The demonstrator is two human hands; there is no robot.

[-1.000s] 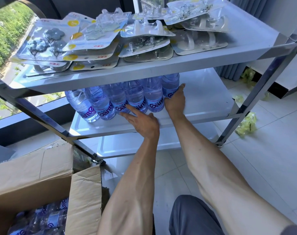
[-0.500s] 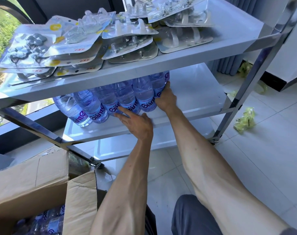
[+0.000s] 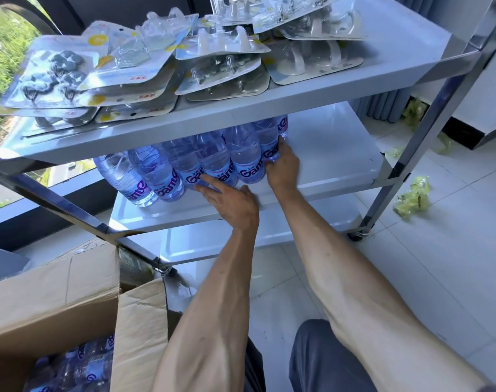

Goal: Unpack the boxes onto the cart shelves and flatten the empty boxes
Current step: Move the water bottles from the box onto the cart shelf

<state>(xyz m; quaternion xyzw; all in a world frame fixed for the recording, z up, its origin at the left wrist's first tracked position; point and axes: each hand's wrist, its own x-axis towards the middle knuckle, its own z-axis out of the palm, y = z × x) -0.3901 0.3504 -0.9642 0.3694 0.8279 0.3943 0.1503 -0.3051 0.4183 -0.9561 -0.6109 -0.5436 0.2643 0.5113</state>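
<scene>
Facing the three-shelf cart point(image 3: 428, 131), I have one open cardboard box point(image 3: 71, 295) at my left with more bottles inside. Six water bottles point(image 3: 213, 162) stand on the middle shelf; my left hand point(image 3: 230, 202) and right hand point(image 3: 282, 168) press flat against them, fingers straight.

A stockroom-like tiled room: steel cart point(image 3: 428, 69), cardboard box point(image 3: 57, 301), large window point(image 3: 3, 60).

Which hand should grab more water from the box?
Probably the left hand. The cardboard box with more bottles sits low on the person's left. The right hand is farther away, pressing the end of the bottle row on the middle shelf.
</scene>
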